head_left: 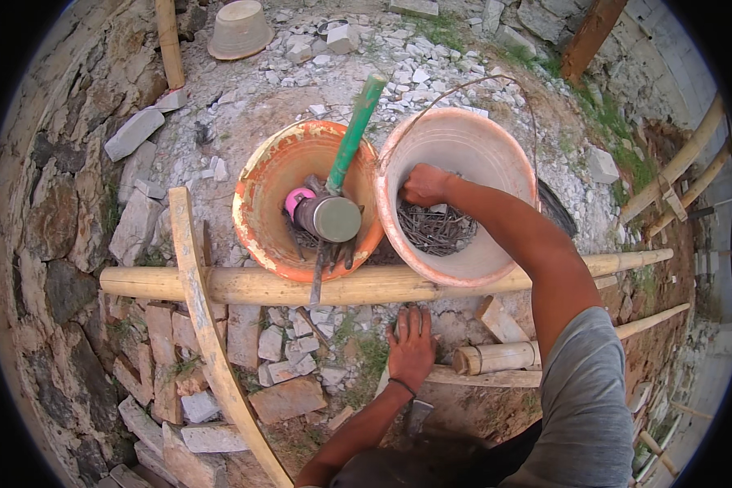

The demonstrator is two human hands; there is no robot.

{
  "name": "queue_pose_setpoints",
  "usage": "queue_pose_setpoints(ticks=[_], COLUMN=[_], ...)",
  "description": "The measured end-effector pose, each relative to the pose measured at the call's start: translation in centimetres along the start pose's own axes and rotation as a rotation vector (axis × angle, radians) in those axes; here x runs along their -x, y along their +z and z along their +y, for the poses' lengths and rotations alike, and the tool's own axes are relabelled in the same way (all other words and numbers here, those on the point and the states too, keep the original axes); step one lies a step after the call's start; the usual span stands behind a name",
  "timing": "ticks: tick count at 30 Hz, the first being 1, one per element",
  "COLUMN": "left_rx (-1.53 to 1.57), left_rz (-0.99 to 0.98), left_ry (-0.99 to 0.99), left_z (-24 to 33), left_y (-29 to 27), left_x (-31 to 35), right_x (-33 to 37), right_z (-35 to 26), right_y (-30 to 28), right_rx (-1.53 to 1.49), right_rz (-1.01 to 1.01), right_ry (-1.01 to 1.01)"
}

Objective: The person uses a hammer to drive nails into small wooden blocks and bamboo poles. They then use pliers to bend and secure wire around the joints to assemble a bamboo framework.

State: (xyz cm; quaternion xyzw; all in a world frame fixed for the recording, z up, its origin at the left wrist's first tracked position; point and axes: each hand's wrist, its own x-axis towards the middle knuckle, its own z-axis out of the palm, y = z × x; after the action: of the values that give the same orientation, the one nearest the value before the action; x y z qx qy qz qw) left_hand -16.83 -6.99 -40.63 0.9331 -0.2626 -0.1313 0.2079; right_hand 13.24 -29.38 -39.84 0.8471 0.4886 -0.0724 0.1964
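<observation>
with the gray-sleeved right arm (537, 252) behind the grip, pale bucket (447, 134) around it and left hand (412, 351) spread nearer the body, the curled right hand (425, 185), its contents impossible to tell, should sift gently among the nail-like pieces (447, 233) just beneath.

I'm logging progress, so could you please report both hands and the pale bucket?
Right hand curled in pale bucket by nails, grip unclear. Left hand open, near bamboo pole. Wire handle raised, apparently not blocking.

Tools (337, 220) are in the left bucket (252, 183). Nails (443, 233) and the right hand (425, 185) are in the right bucket (464, 134), beside it. A pole (142, 283) lies between the buckets and the left hand (412, 354).
</observation>
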Motion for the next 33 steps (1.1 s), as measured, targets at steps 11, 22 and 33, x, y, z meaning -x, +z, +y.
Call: queue_pose_setpoints(ticks=[11,22,33], left_rx=[-0.024,-0.012,-0.045], left_rz=[-0.003,-0.021,-0.036], left_ry=[0.01,0.007,0.004], left_z=[0.05,0.03,0.07], left_y=[-0.52,-0.58,-0.66], left_x=[-0.17,-0.19,-0.08], right_x=[0.38,-0.13,0.24], right_z=[0.56,0.15,-0.18], right_y=[-0.23,0.06,0.12], right_rx=[0.052,0.051,0.105], right_rz=[0.09,0.146,0.095], right_ry=[-0.073,-0.173,-0.226])
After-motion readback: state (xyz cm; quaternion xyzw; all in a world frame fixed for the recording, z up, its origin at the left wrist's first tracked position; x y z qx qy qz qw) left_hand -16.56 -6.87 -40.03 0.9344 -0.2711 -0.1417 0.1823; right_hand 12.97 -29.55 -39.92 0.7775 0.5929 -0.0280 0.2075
